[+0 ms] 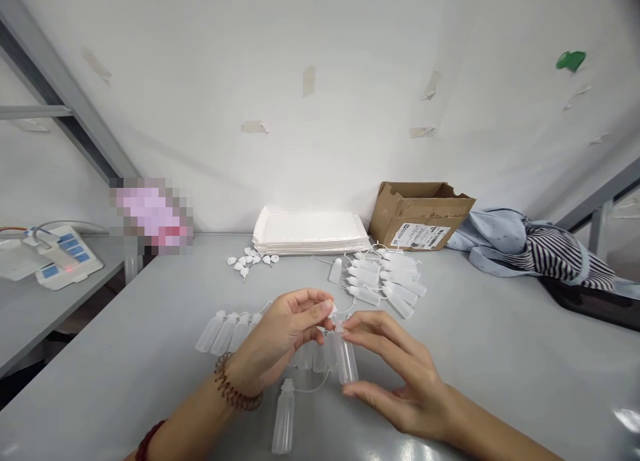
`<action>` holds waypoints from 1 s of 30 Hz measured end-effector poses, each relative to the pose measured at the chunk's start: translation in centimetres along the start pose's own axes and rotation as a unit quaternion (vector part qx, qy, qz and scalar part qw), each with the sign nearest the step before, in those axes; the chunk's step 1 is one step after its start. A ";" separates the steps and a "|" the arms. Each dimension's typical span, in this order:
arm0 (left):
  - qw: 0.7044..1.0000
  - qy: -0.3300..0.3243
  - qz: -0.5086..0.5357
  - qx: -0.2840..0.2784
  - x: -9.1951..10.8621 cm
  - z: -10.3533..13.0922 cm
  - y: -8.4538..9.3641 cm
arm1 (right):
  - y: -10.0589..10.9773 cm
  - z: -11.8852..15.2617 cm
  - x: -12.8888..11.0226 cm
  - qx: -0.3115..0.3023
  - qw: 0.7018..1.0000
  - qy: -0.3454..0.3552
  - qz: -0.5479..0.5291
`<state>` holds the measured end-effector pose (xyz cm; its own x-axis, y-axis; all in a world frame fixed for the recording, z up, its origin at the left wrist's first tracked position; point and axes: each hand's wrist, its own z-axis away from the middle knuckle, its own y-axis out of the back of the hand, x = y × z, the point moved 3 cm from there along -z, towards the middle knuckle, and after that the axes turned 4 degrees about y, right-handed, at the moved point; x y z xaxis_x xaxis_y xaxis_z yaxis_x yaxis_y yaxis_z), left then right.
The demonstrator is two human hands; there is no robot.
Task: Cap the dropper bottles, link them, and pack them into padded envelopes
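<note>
My right hand point(400, 371) holds a small translucent squeeze bottle point(347, 362) nearly upright, its fingers near the neck and thumb low on the side. Pinched in my left hand point(283, 334), just above the bottle's neck, is a white tip cap point(332, 308); whether it touches the neck is not clear. A row of similar bottles point(225, 333) lies to the left and continues partly hidden behind my hands. Nearest me lies a single bottle point(284, 421) with a thin strap. Several loose white tip caps point(245, 261) are scattered farther back on the grey table point(500, 368).
A pile of bottles with needle-like tips point(367, 281) lies right of centre. Against the wall are a stack of white sheets or envelopes point(313, 231) and an open cardboard box point(425, 214). Pale blue and striped cloth point(525, 244) lies right; a power strip point(70, 258) sits left.
</note>
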<state>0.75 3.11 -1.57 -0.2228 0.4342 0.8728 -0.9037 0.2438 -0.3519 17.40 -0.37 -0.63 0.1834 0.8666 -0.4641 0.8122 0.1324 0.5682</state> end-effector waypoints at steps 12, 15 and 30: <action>0.999 -0.004 -0.022 -0.028 -0.3 -0.3 -0.4 | 0.0 0.2 0.2 0.001 0.998 0.049 0.051; 0.999 -0.008 -0.023 -0.021 -0.1 -0.3 -0.2 | 0.0 0.3 0.2 0.011 0.991 0.082 0.105; 0.998 -0.050 -0.027 0.036 0.3 0.1 0.4 | -0.2 0.5 0.8 -0.023 0.999 -0.005 0.031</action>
<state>0.33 3.28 -1.43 -0.2057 0.3320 0.9206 -0.9382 0.2006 -0.2820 17.63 0.05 -1.47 0.2388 0.8688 -0.4337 0.7725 0.1007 0.6270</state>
